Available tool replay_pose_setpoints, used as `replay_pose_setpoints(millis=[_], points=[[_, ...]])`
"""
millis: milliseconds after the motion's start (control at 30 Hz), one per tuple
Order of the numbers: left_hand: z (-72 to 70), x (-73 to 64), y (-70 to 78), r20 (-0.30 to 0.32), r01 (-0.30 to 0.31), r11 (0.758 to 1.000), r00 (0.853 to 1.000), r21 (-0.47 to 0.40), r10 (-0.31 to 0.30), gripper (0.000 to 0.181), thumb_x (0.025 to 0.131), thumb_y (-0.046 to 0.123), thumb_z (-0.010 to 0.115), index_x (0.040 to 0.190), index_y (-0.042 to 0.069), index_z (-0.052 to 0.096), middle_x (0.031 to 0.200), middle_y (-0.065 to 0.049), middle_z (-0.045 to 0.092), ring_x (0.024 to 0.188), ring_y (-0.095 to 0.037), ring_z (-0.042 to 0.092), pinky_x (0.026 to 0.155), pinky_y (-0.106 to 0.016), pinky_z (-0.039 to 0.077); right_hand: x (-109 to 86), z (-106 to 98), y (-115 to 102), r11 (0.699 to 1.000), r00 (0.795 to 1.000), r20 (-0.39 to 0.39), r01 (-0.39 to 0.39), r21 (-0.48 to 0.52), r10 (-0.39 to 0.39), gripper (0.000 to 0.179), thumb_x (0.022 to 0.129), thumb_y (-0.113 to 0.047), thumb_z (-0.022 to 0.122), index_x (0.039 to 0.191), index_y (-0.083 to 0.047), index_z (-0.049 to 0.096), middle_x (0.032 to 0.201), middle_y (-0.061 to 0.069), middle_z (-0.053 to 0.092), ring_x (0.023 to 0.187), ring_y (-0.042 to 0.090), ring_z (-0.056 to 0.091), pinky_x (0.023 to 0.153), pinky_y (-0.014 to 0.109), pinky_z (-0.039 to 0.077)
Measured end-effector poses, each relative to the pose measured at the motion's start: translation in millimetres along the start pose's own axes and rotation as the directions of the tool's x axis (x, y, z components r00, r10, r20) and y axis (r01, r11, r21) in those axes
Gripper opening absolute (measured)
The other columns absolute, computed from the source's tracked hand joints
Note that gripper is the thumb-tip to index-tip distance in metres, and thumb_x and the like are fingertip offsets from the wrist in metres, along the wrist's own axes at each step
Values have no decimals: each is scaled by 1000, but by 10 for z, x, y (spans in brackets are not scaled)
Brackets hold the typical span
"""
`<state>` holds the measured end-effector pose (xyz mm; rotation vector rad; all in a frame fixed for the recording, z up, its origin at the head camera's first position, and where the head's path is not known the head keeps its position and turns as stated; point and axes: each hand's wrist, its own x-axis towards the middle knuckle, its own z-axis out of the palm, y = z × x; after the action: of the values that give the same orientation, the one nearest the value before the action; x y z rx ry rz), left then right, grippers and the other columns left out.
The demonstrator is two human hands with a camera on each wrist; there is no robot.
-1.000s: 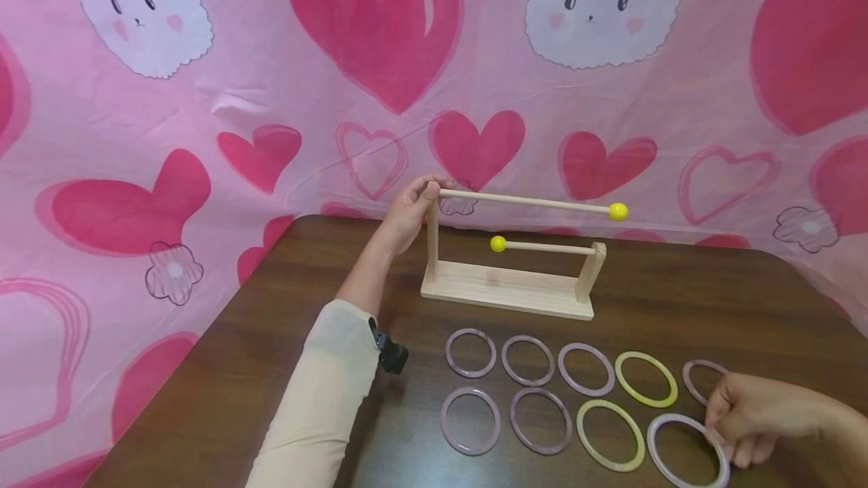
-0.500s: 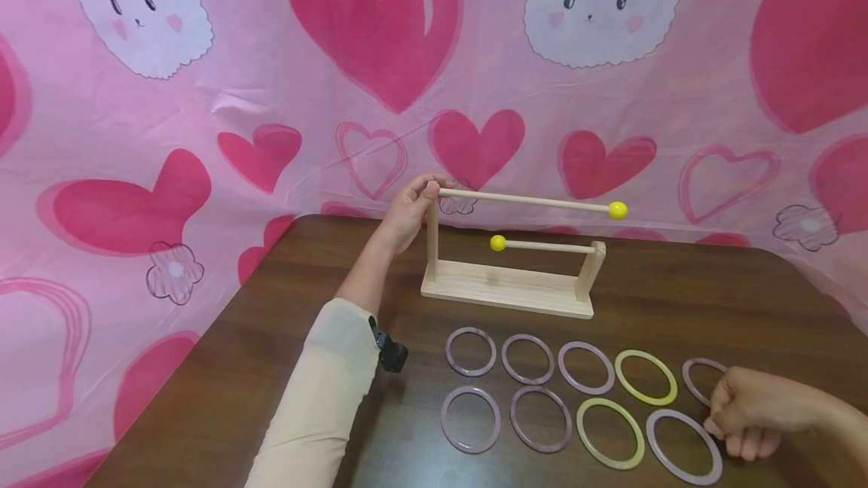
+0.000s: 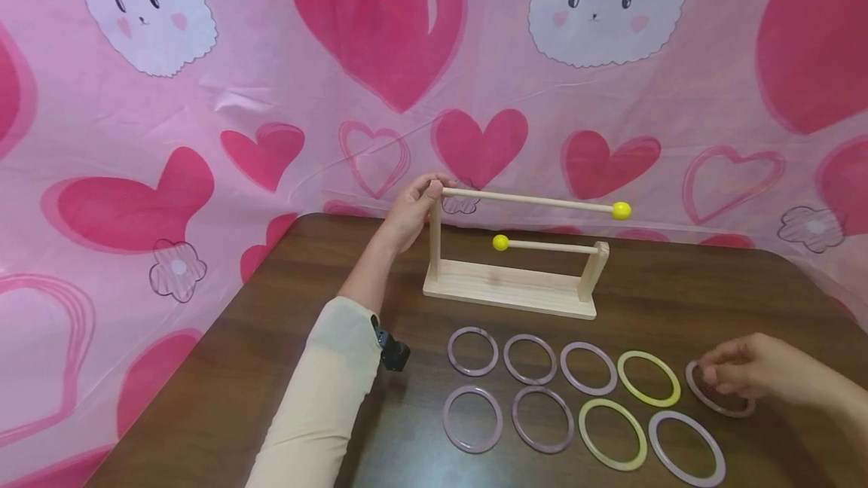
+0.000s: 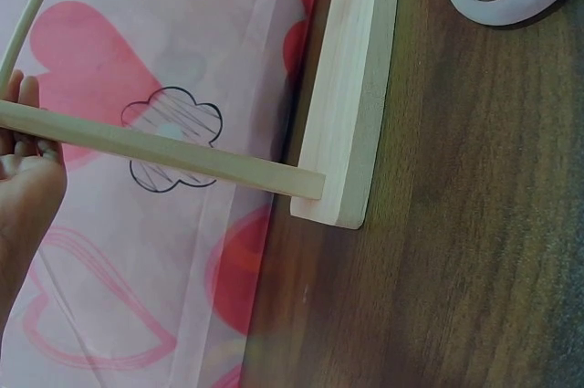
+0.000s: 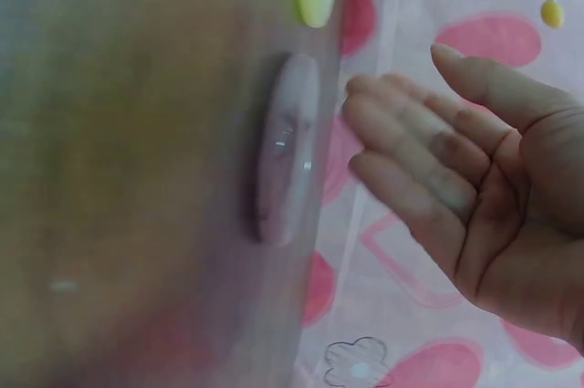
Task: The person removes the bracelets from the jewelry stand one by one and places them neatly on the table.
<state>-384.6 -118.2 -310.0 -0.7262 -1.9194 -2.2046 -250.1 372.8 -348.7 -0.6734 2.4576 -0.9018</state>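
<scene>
A wooden stand [image 3: 508,290] with two rods ending in yellow balls rests on the table. My left hand [image 3: 409,213] grips the top of its taller left post [image 4: 173,151], thumb near the upper rod. At the right my right hand [image 3: 769,373] hovers over a purple ring [image 5: 290,146], partly covering it in the head view. In the right wrist view the fingers are relaxed and apart from this ring, and nothing lies in the palm. A pale lilac ring [image 3: 654,435] lies just in front of that hand.
Several purple rings lie in two rows before the stand, with an upper yellow ring [image 3: 667,401] and a lower yellow ring [image 3: 627,466] at their right. A pink heart-patterned cloth [image 3: 271,51] hangs behind the brown table [image 3: 271,337].
My right hand has let go of the pale lilac ring, which now lies flat, and has moved up over the purple ring behind it. The left hand has stayed on the post.
</scene>
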Motion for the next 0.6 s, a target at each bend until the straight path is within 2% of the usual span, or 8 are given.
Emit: replay_pose_setpoints(millis=[100, 200, 367, 500, 600], points=[[-1, 1, -1, -3, 3, 1000, 1000, -1, -3, 23, 82, 41, 52, 97, 24, 59, 107, 4, 61, 105, -16, 46, 87, -33, 30, 33, -28, -87, 978, 992, -116, -65, -196, 42, 39, 94, -16, 54, 116, 17, 50, 102, 25, 63, 85, 28, 64, 65, 46, 51], [-1, -1, -3, -7, 6, 1000, 1000, -7, -6, 26, 80, 43, 52, 97, 24, 58, 104, 6, 61, 103, -15, 47, 87, -32, 31, 93, -29, -195, 947, 973, -219, -134, -292, 70, 52, 93, -25, 57, 123, 15, 46, 111, 32, 57, 98, 47, 55, 71, 55, 46], [2, 0, -11, -13, 0, 999, 1000, -32, -1, 30, 77, 45, 55, 98, 22, 57, 101, 8, 60, 97, -15, 46, 83, -29, 33, 213, -30, -337, 930, 949, -304, -181, -320, 80, 70, 89, -36, 61, 136, 9, 34, 129, 37, 39, 113, 57, 36, 77, 65, 35], [5, 4, -15, -13, -2, 1000, 1000, -31, 1, 31, 78, 44, 55, 99, 22, 57, 101, 7, 60, 99, -14, 47, 86, -30, 32, 321, -23, -404, 939, 952, -295, -173, -298, 82, 85, 87, -36, 63, 142, 7, 16, 133, 42, 26, 115, 61, 28, 81, 69, 28], [9, 6, -12, -14, 2, 1000, 1000, -28, -2, 30, 79, 43, 54, 99, 21, 57, 101, 7, 60, 102, -14, 47, 89, -31, 31, 403, -13, -439, 949, 941, -337, -147, -280, 47, 96, 83, -37, 68, 144, 5, 7, 139, 41, 14, 124, 59, 11, 89, 72, 13]])
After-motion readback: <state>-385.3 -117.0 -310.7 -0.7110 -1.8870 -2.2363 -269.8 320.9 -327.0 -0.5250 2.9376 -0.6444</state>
